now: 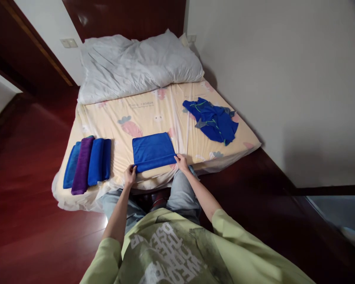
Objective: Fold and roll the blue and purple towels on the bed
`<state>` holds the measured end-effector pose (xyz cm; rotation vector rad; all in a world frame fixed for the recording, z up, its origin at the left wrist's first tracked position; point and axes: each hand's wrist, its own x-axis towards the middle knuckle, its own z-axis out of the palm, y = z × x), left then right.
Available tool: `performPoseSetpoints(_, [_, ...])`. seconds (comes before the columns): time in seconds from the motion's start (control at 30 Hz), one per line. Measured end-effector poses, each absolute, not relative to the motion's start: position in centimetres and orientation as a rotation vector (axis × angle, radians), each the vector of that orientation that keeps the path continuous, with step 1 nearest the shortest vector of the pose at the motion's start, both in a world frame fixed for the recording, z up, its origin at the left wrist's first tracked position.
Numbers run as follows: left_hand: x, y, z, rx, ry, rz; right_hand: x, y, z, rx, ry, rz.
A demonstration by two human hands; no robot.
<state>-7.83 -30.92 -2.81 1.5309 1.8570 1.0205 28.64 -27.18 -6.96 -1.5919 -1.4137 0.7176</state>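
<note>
A blue towel lies flat on the bed in front of me, its near edge folded over in a strip. My left hand pinches the near left corner of that strip. At the opposite end, my right hand grips the near right corner between thumb and fingers. To the left lie several folded towels side by side: a purple towel leans over a lighter blue one, with darker blue towels beside it. A crumpled blue garment with green seams and grey patches rests to the right.
The bed has a cream sheet with a carrot print under a thin clear cover. A bunched white quilt lies at its head. A white wall runs along the right, and dark red wooden floor lies to the left.
</note>
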Motion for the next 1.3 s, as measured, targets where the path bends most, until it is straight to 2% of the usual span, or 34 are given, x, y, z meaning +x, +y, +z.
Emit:
performPoseSetpoints(0.63, [-7.2,-31.2,-3.4,1.608,1.968,1.001,28.5,-27.3,-8.5,-1.665,-1.365,0.689])
performPoseSetpoints(0.87, [-7.3,-31.1,-3.3,1.696,1.975,0.974,27.4,-28.8,-6.0,-1.73,-1.648,0.434])
performPoseSetpoints(0.97, [-7.6,-31.1,-3.0,2.006,1.884,0.834,28.0,-29.5,-4.9,-1.608,-1.908,0.341])
performPoseSetpoints(1.1, [-7.9,-31.5,-2.9,2.333,1.543,0.583,29.4,-30.1,-4.3,-1.335,-2.236,0.476])
performPoseSetpoints(1.3, [-8.5,-32.0,-4.2,2.348,1.49,0.501,29.5,-30.4,-4.3,-1.383,-2.18,0.502])
